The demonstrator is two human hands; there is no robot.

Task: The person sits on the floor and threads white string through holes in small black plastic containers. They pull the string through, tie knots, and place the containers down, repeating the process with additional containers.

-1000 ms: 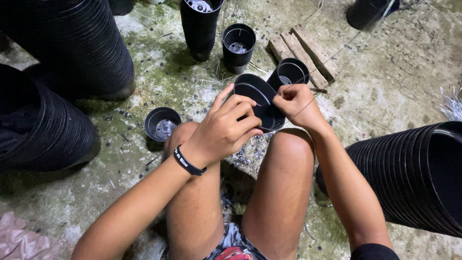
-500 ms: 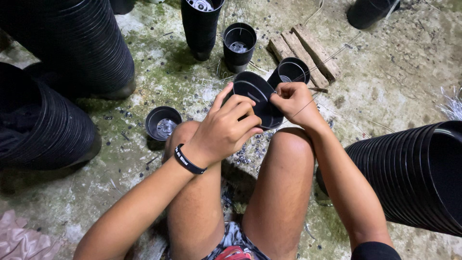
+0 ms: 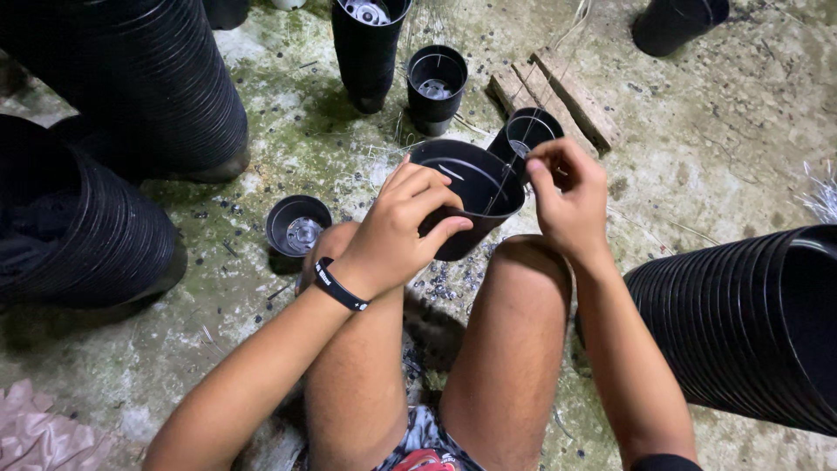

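The left hand [image 3: 397,228], a black band at its wrist, is closed around the rim of a black round plastic pot [image 3: 471,196] held above the knees. The right hand [image 3: 568,196] pinches a thin pale wire [image 3: 504,179] running to the pot's edge (its end is too fine to see). Judging by the tall ribbed stacks of black pots [image 3: 741,323] beside the knees, much remains; a few single pots [image 3: 434,85] stand on the mossy concrete floor [image 3: 715,148]

Mossy, stained concrete floor [image 3: 715,148]
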